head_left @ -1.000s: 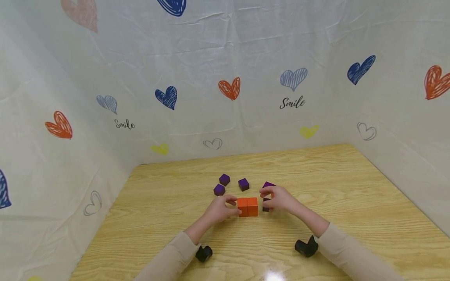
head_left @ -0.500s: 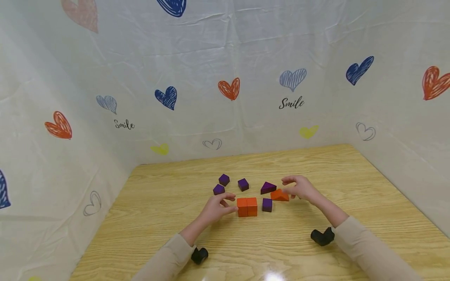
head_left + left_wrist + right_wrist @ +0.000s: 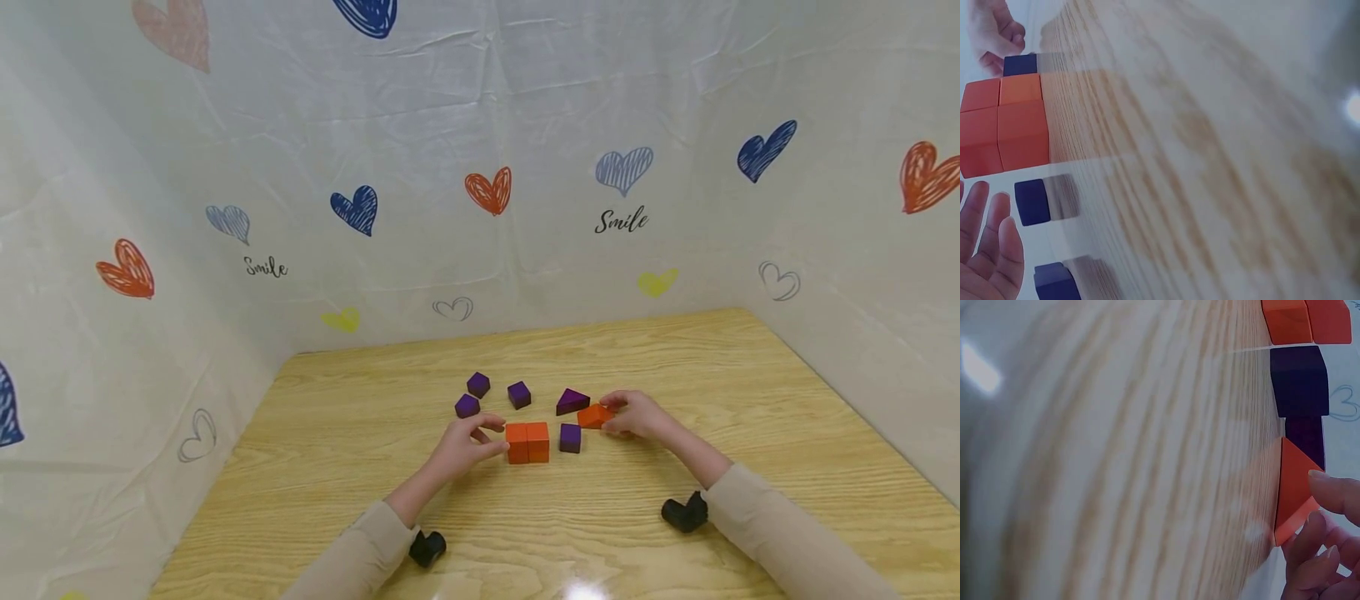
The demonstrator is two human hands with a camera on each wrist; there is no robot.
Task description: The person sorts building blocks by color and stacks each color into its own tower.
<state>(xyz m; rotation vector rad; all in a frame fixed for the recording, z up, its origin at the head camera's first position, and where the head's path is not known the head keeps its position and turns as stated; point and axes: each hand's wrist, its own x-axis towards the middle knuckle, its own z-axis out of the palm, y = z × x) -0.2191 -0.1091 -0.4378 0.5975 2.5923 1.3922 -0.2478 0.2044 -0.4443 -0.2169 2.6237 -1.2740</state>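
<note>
A group of orange blocks (image 3: 528,442) stands mid-table, two wide in the head view; from the left wrist it appears two high. My left hand (image 3: 460,446) is at its left side, fingers spread and thumb tip at the near left block; whether they touch is unclear. To the right, my right hand (image 3: 634,414) pinches an orange triangular block (image 3: 1295,487) between thumb and fingers, and this block lies on the table. A purple cube (image 3: 570,438) sits between the orange group and that triangle. Just behind the triangle lies a purple triangular block (image 3: 572,402).
Several more purple blocks lie behind the orange group: a cube (image 3: 519,394) and two further left, one (image 3: 478,384) behind the other (image 3: 467,406). A white curtain with printed hearts borders the wooden table (image 3: 360,433) at the back and sides.
My right hand first moved right, off the purple cube and the orange triangle, then came down onto the triangle's right end. My left hand stayed near the orange blocks.
</note>
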